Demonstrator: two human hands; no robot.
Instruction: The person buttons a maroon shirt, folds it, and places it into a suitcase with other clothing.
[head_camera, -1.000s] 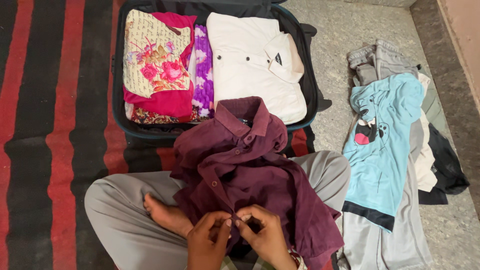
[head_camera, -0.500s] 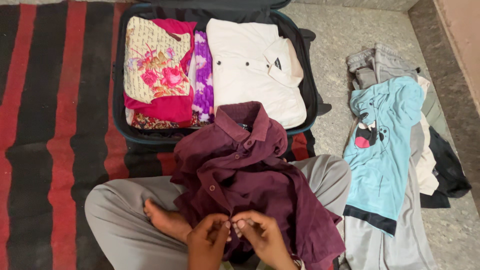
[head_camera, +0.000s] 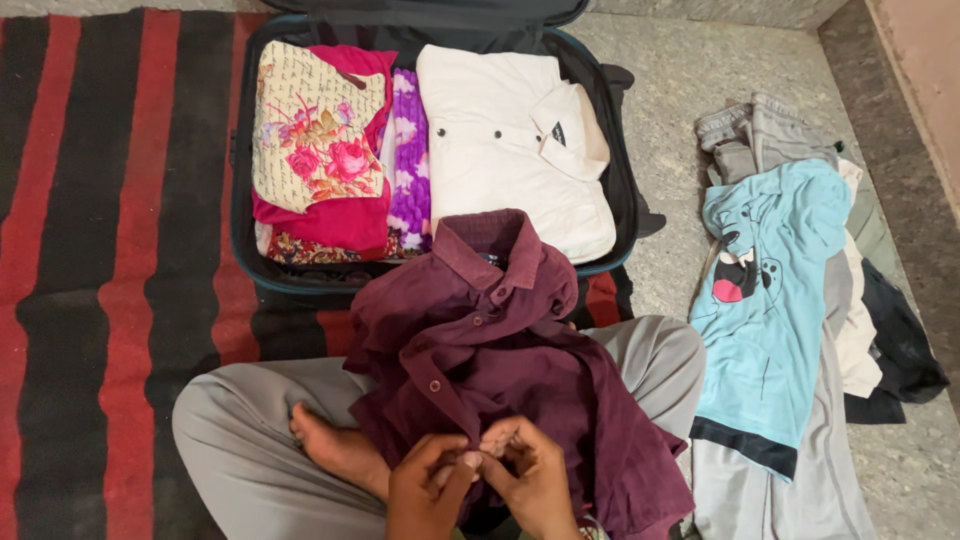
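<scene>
Sitting cross-legged, the person's left hand (head_camera: 430, 490) and right hand (head_camera: 530, 480) both pinch the maroon shirt's (head_camera: 500, 350) placket, probably at a button, lap-draped before the open suitcase (head_camera: 240, 200).

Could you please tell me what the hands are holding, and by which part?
Both hands, left and right, pinch the maroon shirt at its front button strip, near the lower end.

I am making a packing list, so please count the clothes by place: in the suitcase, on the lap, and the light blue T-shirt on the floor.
Folded clothes showing in the suitcase: 4, namely floral cloth, pink garment, purple garment, white shirt
Maroon shirt on the lap: 1
Light blue T-shirt: 1
Total: 6
</scene>
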